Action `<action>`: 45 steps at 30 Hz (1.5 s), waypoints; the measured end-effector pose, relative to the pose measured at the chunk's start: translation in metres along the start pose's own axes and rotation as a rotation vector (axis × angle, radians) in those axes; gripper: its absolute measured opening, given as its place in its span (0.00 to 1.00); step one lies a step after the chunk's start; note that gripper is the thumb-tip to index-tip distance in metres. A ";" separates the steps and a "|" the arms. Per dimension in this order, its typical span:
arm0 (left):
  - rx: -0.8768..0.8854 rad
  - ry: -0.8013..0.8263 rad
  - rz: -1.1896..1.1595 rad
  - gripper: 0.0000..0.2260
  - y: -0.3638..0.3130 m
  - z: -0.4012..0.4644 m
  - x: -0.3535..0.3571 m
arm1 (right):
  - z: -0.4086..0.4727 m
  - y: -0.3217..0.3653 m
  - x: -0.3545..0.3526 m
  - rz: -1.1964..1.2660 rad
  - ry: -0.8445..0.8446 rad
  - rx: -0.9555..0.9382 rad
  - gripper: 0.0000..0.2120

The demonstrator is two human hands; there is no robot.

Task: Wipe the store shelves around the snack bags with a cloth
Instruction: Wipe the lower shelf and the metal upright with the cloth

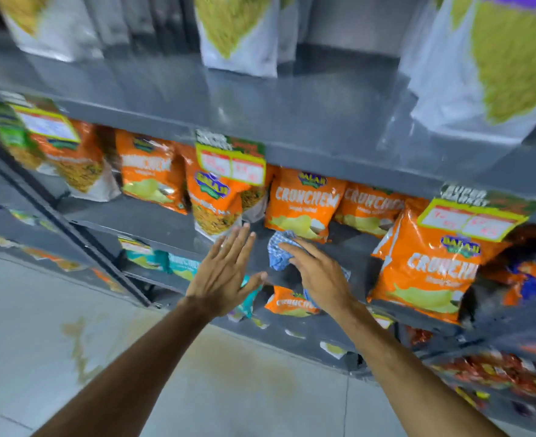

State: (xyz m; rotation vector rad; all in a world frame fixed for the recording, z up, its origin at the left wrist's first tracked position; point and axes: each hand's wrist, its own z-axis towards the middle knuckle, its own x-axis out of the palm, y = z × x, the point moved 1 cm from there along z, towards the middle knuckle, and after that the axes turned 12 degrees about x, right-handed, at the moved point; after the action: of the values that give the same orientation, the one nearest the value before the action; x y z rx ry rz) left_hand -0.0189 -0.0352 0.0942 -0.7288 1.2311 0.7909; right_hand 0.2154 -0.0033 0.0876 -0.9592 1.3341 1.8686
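Note:
A grey metal shelf (153, 220) carries orange snack bags. My right hand (318, 272) presses a blue-and-white checked cloth (279, 252) onto the shelf's front part, just below an orange Crunchem bag (303, 205). My left hand (225, 272) hovers flat with spread fingers left of the cloth, holding nothing, its fingertips near the foot of an orange mix bag (214, 205). A bigger Crunchem bag (427, 263) leans at the shelf's front, right of the cloth.
The shelf above (260, 99) holds silver pouches with yellow snacks. Yellow price tags (232, 164) hang from its front edge. Lower shelves hold teal and orange bags. A dark upright post (71, 225) stands left. Pale tiled floor (71, 342) lies below.

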 end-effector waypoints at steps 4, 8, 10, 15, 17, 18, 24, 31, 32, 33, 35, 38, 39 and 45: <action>-0.054 -0.104 0.080 0.38 0.013 -0.037 -0.089 | -0.001 0.079 -0.045 0.192 -0.054 -0.161 0.18; -0.169 -0.217 0.213 0.38 0.041 -0.084 -0.174 | 0.000 0.155 -0.073 0.328 -0.088 -0.372 0.18; -0.237 -0.263 0.300 0.38 0.059 -0.109 -0.211 | 0.007 0.192 -0.079 0.353 -0.118 -0.465 0.17; -0.350 -0.345 0.364 0.38 0.104 -0.153 -0.275 | 0.040 0.271 -0.090 0.441 -0.149 -0.540 0.22; -0.374 -0.390 0.371 0.38 0.124 -0.164 -0.292 | 0.055 0.303 -0.089 0.469 -0.201 -0.547 0.23; -0.381 -0.404 0.382 0.38 0.136 -0.169 -0.300 | 0.065 0.318 -0.086 0.481 -0.230 -0.537 0.24; -0.362 -0.469 0.392 0.39 0.246 -0.174 -0.325 | 0.136 0.407 -0.045 0.495 -0.210 -0.531 0.21; -0.246 -0.688 0.355 0.36 0.407 -0.144 -0.369 | 0.239 0.518 0.018 0.454 -0.233 -0.383 0.19; -0.218 -0.711 0.352 0.36 0.429 -0.138 -0.377 | 0.254 0.533 0.023 0.417 -0.236 -0.349 0.18; -0.187 -0.725 0.354 0.36 0.449 -0.132 -0.384 | 0.268 0.549 0.027 0.368 -0.244 -0.320 0.18; -0.124 -0.746 0.361 0.37 0.487 -0.118 -0.396 | 0.296 0.577 0.036 0.248 -0.260 -0.254 0.17; -0.046 -0.808 0.376 0.37 0.529 -0.098 -0.403 | 0.338 0.605 0.051 0.116 -0.286 -0.131 0.17; -0.016 -0.833 0.388 0.36 0.539 -0.093 -0.401 | 0.354 0.612 0.055 0.090 -0.299 -0.087 0.17; 0.120 -1.005 0.436 0.34 0.572 -0.071 -0.387 | 0.467 0.611 0.081 0.089 -0.303 0.227 0.16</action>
State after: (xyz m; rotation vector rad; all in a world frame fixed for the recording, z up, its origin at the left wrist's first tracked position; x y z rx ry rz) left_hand -0.5936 0.1654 0.4274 0.0947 0.4926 1.2192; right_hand -0.4228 0.2803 0.4193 -0.4868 1.3815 1.7939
